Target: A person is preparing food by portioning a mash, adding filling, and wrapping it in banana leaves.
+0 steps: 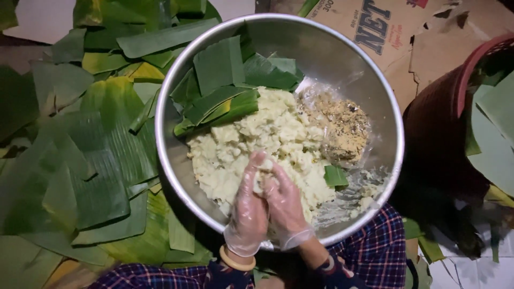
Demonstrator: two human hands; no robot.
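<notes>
A large steel bowl (176, 80) holds a pale yellow mash (257, 139), several cut banana leaf pieces (219, 85) and a clear bag of brown speckled filling (342, 128). My left hand (247, 211) and my right hand (285, 208) wear clear plastic gloves and meet over the near part of the mash. Both press around a small lump of mash (261, 179) held between them. A tan bangle (235, 261) circles my left wrist.
Banana leaves (91, 155) lie spread over the floor to the left. A dark red plastic basket (444, 123) with more leaves stands at the right. Flattened cardboard (417, 37) lies behind the bowl. My plaid-clad legs (369, 251) frame the bowl's near edge.
</notes>
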